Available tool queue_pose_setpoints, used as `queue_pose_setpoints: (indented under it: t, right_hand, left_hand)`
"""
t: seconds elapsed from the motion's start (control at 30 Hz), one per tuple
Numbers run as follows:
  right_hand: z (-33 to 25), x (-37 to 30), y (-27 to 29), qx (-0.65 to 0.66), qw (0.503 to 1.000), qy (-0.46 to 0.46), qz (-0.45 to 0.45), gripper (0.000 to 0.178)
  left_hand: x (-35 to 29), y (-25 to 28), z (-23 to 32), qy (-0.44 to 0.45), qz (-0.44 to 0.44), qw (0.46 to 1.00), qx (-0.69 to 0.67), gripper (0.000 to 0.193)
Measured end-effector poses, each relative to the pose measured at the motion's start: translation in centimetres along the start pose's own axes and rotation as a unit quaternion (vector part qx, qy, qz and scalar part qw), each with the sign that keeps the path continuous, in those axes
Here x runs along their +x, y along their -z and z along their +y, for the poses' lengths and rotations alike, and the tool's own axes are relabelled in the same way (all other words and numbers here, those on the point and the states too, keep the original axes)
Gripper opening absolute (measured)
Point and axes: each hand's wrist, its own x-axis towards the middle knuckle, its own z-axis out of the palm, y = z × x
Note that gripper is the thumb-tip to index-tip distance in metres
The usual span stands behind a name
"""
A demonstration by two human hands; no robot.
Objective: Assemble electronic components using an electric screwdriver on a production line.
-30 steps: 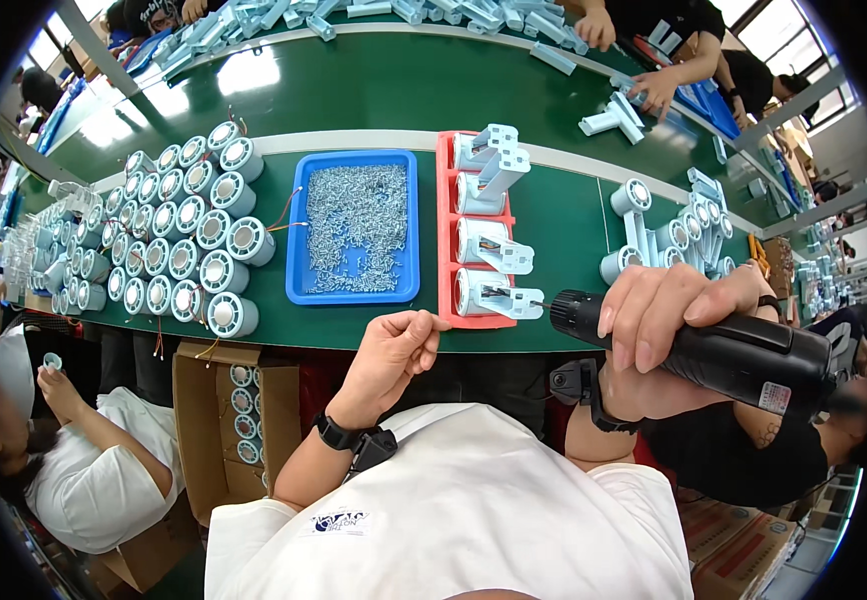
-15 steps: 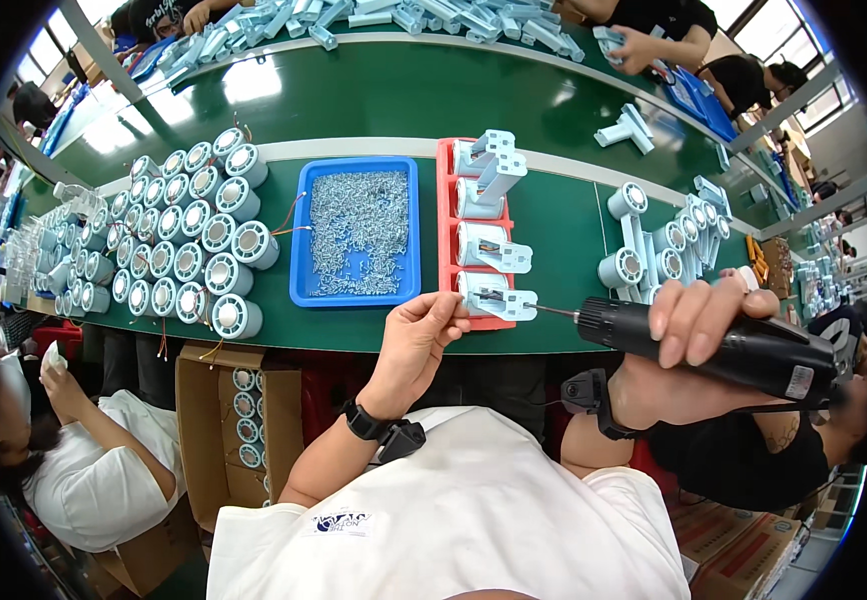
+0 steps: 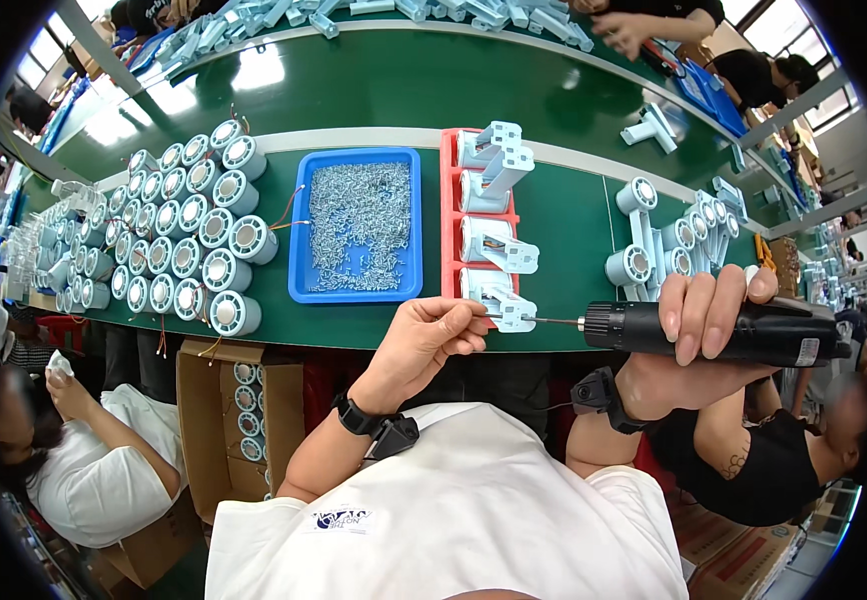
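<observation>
My right hand [image 3: 704,330] grips a black electric screwdriver [image 3: 644,330], its thin bit pointing left. The bit's tip meets the outer end of the nearest light blue bracket [image 3: 514,316], which is joined to a round motor housing in a red holder [image 3: 451,230]. At that housing's near edge my left hand [image 3: 429,345] is closed, thumb and forefinger pinched together. Whatever lies between those fingertips is too small or hidden to make out. Farther up the holder stand several more housings with brackets [image 3: 509,255].
Left of the holder lies a blue tray [image 3: 299,280] of small screws, then rows of round motors [image 3: 229,315] with wires. Assembled pieces [image 3: 634,265] stand to the right. An open carton [image 3: 194,420] is below the table edge. Co-workers sit on both sides; another's hand [image 3: 624,32] is across.
The screwdriver has become more level, and its bit now lines up with the bracket's end. My left hand has shifted slightly right. The co-worker's hand across no longer holds a light blue part.
</observation>
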Motion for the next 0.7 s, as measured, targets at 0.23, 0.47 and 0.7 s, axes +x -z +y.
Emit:
queue_pose_setpoints:
  t: [0.23, 0.47, 0.7]
  right_hand:
    - [-0.3, 0.3, -1.5, -0.118, 0.991, 0.027, -0.052, 0.049]
    - [0.5, 0.2, -2.1, -0.162, 0.985, 0.004, -0.056, 0.045]
    - [0.3, 1.8, 0.0, -0.071, 0.959, -0.09, -0.261, 0.044]
  left_hand:
    - [-1.6, 2.1, -0.3, 0.04, -0.006, 0.997, 0.071, 0.032]
    - [-0.6, 0.5, -0.5, 0.097, -0.048, 0.993, 0.047, 0.032]
    - [0.4, 0.7, -0.7, 0.08, -0.035, 0.995, 0.039, 0.03]
